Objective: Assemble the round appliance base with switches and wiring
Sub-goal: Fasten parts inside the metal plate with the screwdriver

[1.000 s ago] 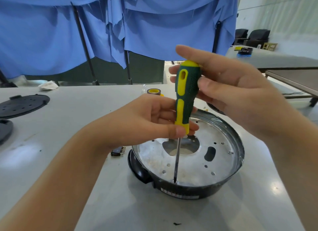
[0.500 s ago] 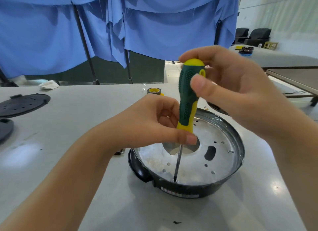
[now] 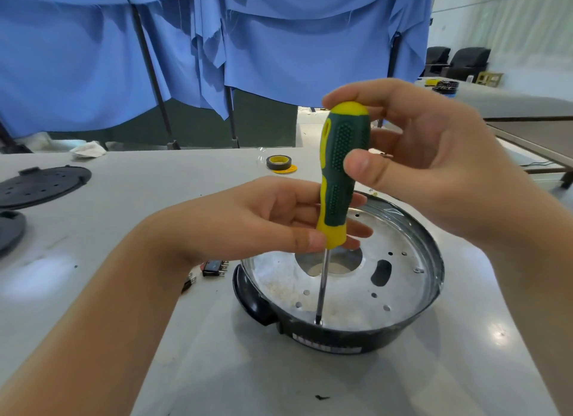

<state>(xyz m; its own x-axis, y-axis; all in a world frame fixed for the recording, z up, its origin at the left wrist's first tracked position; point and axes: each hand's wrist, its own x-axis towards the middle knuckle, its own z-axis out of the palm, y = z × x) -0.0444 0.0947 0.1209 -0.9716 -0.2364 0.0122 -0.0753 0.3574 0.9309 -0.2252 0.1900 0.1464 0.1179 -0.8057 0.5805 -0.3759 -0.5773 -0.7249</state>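
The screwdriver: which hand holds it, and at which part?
Both hold the screwdriver: the right hand grips the upper handle, the left hand pinches the yellow collar just above the shaft.

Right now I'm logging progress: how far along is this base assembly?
Early. Done: the metal plate sits inside the round base. In hand: the right hand grips the screwdriver handle, the left hand steadies its lower end, tip on a screw at the plate's near edge. Left: the switches lie loose on the table; no wiring shows.
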